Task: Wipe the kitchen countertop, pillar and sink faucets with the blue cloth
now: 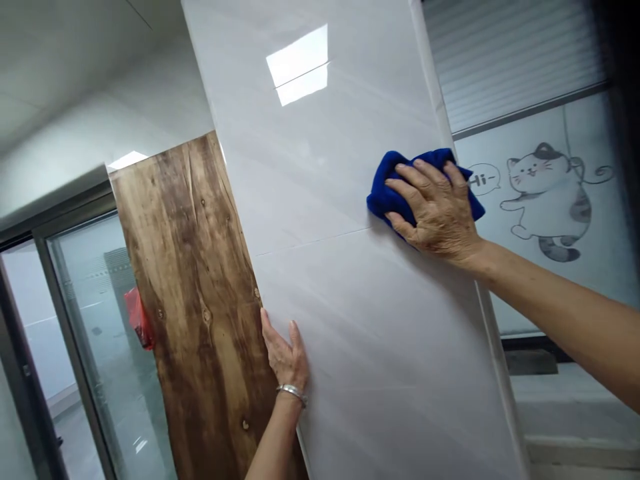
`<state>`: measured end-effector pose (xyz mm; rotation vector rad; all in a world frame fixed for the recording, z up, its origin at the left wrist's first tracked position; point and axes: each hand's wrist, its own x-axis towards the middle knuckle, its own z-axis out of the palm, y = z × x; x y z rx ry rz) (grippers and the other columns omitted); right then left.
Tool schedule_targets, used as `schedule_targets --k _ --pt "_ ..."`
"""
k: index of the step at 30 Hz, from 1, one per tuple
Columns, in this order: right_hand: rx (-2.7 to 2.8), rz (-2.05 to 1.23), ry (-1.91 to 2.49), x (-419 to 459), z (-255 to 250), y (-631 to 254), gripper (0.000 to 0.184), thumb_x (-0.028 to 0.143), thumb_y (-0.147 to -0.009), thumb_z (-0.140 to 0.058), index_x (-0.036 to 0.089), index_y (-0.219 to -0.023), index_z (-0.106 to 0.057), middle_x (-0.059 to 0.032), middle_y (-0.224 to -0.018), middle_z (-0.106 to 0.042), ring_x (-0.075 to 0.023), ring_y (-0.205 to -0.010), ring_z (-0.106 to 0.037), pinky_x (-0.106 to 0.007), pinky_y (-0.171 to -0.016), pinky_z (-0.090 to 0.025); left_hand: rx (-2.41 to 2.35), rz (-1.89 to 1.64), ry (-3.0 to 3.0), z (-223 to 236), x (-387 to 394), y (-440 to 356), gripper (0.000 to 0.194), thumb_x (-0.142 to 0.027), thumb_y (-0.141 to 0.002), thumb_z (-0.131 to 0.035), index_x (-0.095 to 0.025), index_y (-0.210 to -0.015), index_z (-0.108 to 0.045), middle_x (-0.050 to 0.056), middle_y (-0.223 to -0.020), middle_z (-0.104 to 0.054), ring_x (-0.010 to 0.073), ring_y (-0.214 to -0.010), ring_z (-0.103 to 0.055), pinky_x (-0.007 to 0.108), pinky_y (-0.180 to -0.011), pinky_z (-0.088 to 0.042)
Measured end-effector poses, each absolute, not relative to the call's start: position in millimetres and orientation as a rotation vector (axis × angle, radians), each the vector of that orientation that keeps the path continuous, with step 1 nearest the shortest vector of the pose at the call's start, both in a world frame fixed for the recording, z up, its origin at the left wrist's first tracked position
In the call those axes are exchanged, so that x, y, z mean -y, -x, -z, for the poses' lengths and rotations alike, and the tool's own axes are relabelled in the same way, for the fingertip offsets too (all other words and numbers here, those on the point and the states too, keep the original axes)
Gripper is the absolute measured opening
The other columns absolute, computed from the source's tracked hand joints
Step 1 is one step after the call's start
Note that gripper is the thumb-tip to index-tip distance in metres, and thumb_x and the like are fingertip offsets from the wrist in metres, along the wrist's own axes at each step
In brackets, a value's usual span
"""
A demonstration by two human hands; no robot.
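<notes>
The right hand (pixel 437 210) presses a bunched cloth (pixel 387 183) to the wall (pixel 340 307), partly hiding it; the left (pixel 287 353), empty and half-open, touches the wall's edge

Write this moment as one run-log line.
right hand: holding blue cloth against glossy white wall | left hand: open at wall's edge | wood-grain panel: left of wall

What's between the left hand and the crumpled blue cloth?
Between the left hand and the cloth, the head view shows only glossy white tiling with a thin seam.
</notes>
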<state>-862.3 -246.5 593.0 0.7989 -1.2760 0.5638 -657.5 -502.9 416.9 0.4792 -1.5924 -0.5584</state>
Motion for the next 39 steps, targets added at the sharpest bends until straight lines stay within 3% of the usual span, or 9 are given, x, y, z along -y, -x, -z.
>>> schedule_targets --k 4,8,13,18,22,26,31,39 --pt "1.299 -0.611 -0.62 250 -624 869 0.062 0.054 -0.093 -0.03 0.026 -0.147 -0.042 -0.0088 -0.156 -0.044 -0.0275 -0.149 -0.032 -0.058 -0.123 -0.019 1.528 0.268 -0.577 -398 512 677 0.073 -0.049 -0.095 -0.042 -0.011 -0.155 -0.023 0.027 -0.156 -0.037 0.0376 -0.139 -0.047 0.057 -0.105 -0.052" --pt "1.416 -0.699 -0.428 263 -668 853 0.062 0.049 -0.096 -0.025 0.021 -0.15 -0.036 -0.0111 -0.159 -0.037 -0.0314 -0.15 -0.026 -0.063 -0.121 -0.017 1.484 0.09 -0.539 -389 519 679 0.071 -0.039 -0.095 -0.048 -0.015 -0.156 -0.02 0.026 -0.151 -0.045 0.0372 -0.131 -0.056 0.053 -0.094 -0.059" --pt "1.516 -0.806 -0.384 288 -719 817 0.06 0.042 -0.098 -0.026 0.015 -0.152 -0.028 -0.0148 -0.163 -0.026 -0.0335 -0.152 -0.014 -0.065 -0.12 -0.014 1.439 -0.02 -0.466 -389 518 677 0.073 -0.029 -0.094 -0.053 -0.018 -0.157 -0.018 0.023 -0.149 -0.049 0.0323 -0.132 -0.056 0.045 -0.095 -0.06" --pt "1.514 -0.912 -0.505 320 -763 787 0.065 0.041 -0.098 -0.031 0.006 -0.152 -0.026 -0.019 -0.164 -0.019 -0.0384 -0.152 -0.006 -0.066 -0.121 0.001 1.422 -0.03 -0.458 -387 518 677 0.071 -0.027 -0.093 -0.053 -0.017 -0.156 -0.021 0.022 -0.146 -0.052 0.0302 -0.133 -0.056 0.042 -0.096 -0.06" --pt "1.469 -0.882 -0.603 359 -785 768 0.063 0.04 -0.096 -0.035 0.01 -0.152 -0.028 -0.0156 -0.166 -0.019 -0.0365 -0.153 -0.006 -0.066 -0.12 0.002 1.426 -0.023 -0.448 -387 517 677 0.07 -0.027 -0.094 -0.052 -0.016 -0.155 -0.021 0.023 -0.146 -0.052 0.0287 -0.133 -0.055 0.041 -0.098 -0.059" --pt "1.342 -0.778 -0.786 399 -787 751 0.062 0.041 -0.095 -0.038 0.012 -0.149 -0.035 -0.0109 -0.164 -0.028 -0.0352 -0.151 -0.012 -0.062 -0.123 -0.001 1.419 -0.014 -0.449 -386 516 677 0.069 -0.027 -0.094 -0.052 -0.015 -0.155 -0.022 0.023 -0.145 -0.053 0.0279 -0.133 -0.055 0.04 -0.099 -0.058" --pt "1.289 -0.676 -0.942 429 -775 738 0.061 0.041 -0.093 -0.04 0.016 -0.148 -0.038 -0.0085 -0.161 -0.034 -0.0356 -0.15 -0.016 -0.065 -0.123 -0.003 1.431 0.022 -0.445 -384 518 679 0.069 -0.027 -0.094 -0.052 -0.016 -0.155 -0.022 0.022 -0.146 -0.052 0.0275 -0.135 -0.054 0.04 -0.102 -0.057" --pt "1.109 -0.474 -1.347 465 -711 717 0.049 0.039 -0.086 -0.053 0.023 -0.133 -0.055 -0.0076 -0.147 -0.052 -0.0377 -0.146 -0.028 -0.07 -0.122 -0.009 1.409 0.019 -0.462 -381 523 681 0.068 -0.026 -0.094 -0.052 -0.018 -0.155 -0.023 0.021 -0.146 -0.053 0.027 -0.132 -0.056 0.04 -0.099 -0.058"
